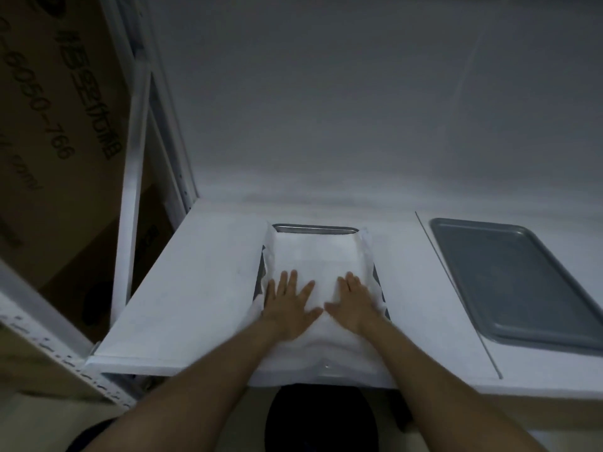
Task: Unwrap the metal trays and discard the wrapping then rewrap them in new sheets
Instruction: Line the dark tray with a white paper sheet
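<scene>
You have two trays in front of you on the white table (195, 288). The first metal tray (315, 229) lies in the middle of the table, straight ahead of you, with its long side running from near to far. One white sheet (313, 256) covers almost all of it. Only the far rim shows bare, along with dark slivers of the left and right edges where the sheet lies crumpled. The near end of the sheet hangs over the near edge of the table.

Both of your hands are on that sheet, side by side over the near half of the tray. Your left hand (287, 301) lies palm down with its fingers straight and spread, pressing the paper flat and gripping nothing. Your right hand (354, 300) lies the same way just to the right of it, flat and spread, with nothing held. The two thumbs point toward each other and nearly meet.

The second tray (509, 282) is grey and bare, with no sheet on it. It lies flat on the right of the table, well apart from the first, beyond a thin seam (456, 288) that runs from far to near.

On your left stands one white metal rack (133, 190) holding one large cardboard box (49, 125) with dark print on it. Below the near table edge, between your forearms, there is one dark round shape (319, 419); I cannot tell what it is.
</scene>
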